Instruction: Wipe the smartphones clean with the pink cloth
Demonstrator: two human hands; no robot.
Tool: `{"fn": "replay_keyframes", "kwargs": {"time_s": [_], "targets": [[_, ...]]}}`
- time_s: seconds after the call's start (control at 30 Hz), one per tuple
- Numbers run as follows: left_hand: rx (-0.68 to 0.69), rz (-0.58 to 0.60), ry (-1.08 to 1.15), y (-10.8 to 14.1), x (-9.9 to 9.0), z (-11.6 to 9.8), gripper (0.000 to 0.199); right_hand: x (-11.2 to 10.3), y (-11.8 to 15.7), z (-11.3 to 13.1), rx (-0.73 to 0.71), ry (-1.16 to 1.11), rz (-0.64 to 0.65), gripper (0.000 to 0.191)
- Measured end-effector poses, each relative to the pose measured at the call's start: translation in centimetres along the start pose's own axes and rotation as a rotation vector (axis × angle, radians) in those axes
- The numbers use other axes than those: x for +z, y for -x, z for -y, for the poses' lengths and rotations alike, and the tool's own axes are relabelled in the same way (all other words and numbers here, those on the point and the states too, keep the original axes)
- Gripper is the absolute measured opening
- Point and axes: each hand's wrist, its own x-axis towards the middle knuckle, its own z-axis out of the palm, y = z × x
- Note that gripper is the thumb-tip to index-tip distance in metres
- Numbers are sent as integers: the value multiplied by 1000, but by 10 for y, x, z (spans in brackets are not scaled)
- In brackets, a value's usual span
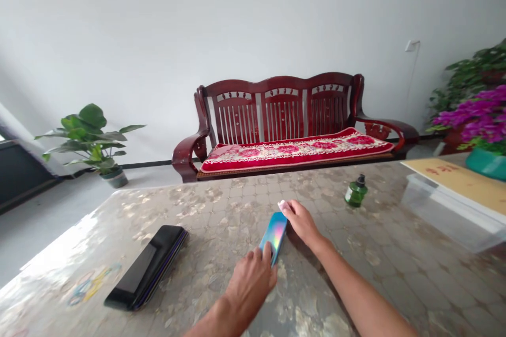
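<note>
The card [273, 235] shimmers blue with a rainbow sheen; the surface [221, 210] is mottled beige; the case [147, 267] black; the bottle [356, 191] green; the cushion [296, 149] red with pink flowers.

Two bare forearms and hands, no sleeves in view.

Left hand [253, 279] and right hand [302, 221] both bare: no gloves, rings, watch or wristbands showing. Forearms uncovered up to the frame edge. Right hand's nails look pale, maybe polished; too small to tell. Left hand's nails not readable.
</note>
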Motion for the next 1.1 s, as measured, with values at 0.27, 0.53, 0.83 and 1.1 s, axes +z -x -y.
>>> {"fn": "replay_keyframes", "kwargs": {"time_s": [0.27, 0.53, 0.83, 1.1], "targets": [[-39, -55, 183, 5, 3, 45, 29, 5, -4, 11, 9, -147, -79, 22], [43, -239, 240, 0, 18, 70, 28, -15, 7, 49, -402, 238, -147, 15], [89, -435, 177, -3, 24, 72, 26, 24, 40, 70, -615, 360, 17, 12], [59, -316, 199, 0, 22, 77, 29, 5, 23, 61, -517, 394, -81, 20]]}}
